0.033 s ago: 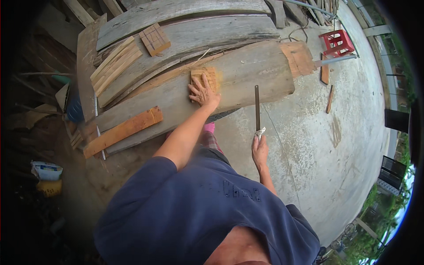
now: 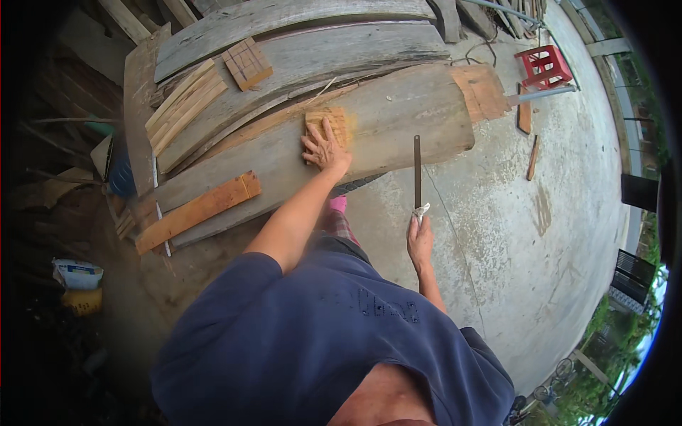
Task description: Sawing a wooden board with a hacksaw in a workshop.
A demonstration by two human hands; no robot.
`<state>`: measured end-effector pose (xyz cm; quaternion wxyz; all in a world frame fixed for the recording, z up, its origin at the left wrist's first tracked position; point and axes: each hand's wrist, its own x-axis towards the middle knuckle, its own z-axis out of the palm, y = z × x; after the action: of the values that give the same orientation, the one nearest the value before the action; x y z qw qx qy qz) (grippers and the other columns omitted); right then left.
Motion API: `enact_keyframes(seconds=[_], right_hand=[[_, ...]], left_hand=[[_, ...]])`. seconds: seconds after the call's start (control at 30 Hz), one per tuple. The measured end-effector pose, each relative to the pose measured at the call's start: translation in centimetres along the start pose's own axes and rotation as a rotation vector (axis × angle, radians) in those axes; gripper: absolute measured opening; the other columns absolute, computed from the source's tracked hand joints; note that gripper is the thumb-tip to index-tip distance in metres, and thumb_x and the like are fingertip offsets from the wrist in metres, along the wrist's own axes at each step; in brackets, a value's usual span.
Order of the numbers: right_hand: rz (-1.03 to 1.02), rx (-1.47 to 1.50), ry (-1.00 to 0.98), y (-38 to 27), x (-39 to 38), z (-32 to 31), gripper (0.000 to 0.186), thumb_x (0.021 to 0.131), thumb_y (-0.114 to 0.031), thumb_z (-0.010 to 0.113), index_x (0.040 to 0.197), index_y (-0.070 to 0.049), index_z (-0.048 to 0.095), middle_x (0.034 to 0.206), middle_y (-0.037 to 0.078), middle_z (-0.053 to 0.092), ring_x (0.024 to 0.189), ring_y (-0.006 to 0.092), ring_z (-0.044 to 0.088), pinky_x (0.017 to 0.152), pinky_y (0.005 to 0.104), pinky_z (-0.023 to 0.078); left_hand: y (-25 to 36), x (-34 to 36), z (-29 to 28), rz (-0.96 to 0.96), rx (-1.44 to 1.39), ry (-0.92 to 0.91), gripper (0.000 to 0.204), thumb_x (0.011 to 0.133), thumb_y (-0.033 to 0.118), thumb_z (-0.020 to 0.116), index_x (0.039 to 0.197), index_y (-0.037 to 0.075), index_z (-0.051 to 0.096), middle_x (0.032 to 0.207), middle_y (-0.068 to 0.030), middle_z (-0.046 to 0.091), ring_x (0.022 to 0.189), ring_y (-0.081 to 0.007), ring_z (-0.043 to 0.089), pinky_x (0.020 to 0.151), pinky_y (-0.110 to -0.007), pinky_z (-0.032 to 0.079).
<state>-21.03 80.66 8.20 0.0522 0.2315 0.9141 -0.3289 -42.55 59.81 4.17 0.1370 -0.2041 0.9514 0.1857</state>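
The left hand [image 2: 327, 150] lies spread over a small block [image 2: 339, 119], the right hand [image 2: 420, 238] grasps a narrow blade [image 2: 417, 170] — orange plank [image 2: 202, 211], pale slats [image 2: 186, 105] and lined block [image 2: 246, 62] occupying the grey boards [image 2: 412, 106] around.

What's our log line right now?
left hand: on wooden block | right hand: holding dark metal strip | block: on grey plank

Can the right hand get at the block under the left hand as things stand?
Probably yes, from the right: nothing visible stands between the right hand and the wooden block. However, the left hand covers part of its top, and the right hand is occupied with a long, narrow tool.
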Motion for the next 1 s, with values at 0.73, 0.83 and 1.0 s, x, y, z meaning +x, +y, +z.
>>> enact_keyframes(seconds=[0.73,0.83,1.0], right_hand=[[-0.159,0.073,-0.084,-3.5,5.1,0.7,0.026,0.097,-0.026,0.052,0.098,-0.001,0.051,0.08,0.029,0.062,0.076,0.0501,0.061,0.062,0.0532,0.045],[-0.135,0.074,-0.01,-4.4,3.8,1.5,0.028,0.098,-0.029,0.052,0.096,-0.001,0.052,0.079,0.028,0.061,0.077,0.0483,0.061,0.062,0.049,0.046],[-0.163,0.07,-0.045,-6.9,1.6,3.2,0.026,0.098,-0.028,0.052,0.096,-0.001,0.052,0.079,0.027,0.062,0.076,0.0474,0.061,0.062,0.0483,0.046]], left_hand=[[-9.5,5.4,-9.5,-0.115,-1.719,-0.801,0.066,0.084,0.027,0.064,0.14,0.004,0.04,0.14,-0.009,0.045,0.123,-0.0211,0.049,0.102,-0.039,0.04],[-10.0,4.7,-10.6,0.071,-1.362,-0.342,0.073,0.078,0.03,0.069,0.139,0.002,0.04,0.133,-0.0135,0.05,0.12,-0.0247,0.05,0.102,-0.035,0.039],[-16.1,6.7,-11.6,-0.034,-1.05,0.004,0.088,0.069,0.042,0.074,0.143,0.01,0.037,0.139,-0.0192,0.027,0.134,-0.0349,0.026,0.109,-0.045,0.029]])
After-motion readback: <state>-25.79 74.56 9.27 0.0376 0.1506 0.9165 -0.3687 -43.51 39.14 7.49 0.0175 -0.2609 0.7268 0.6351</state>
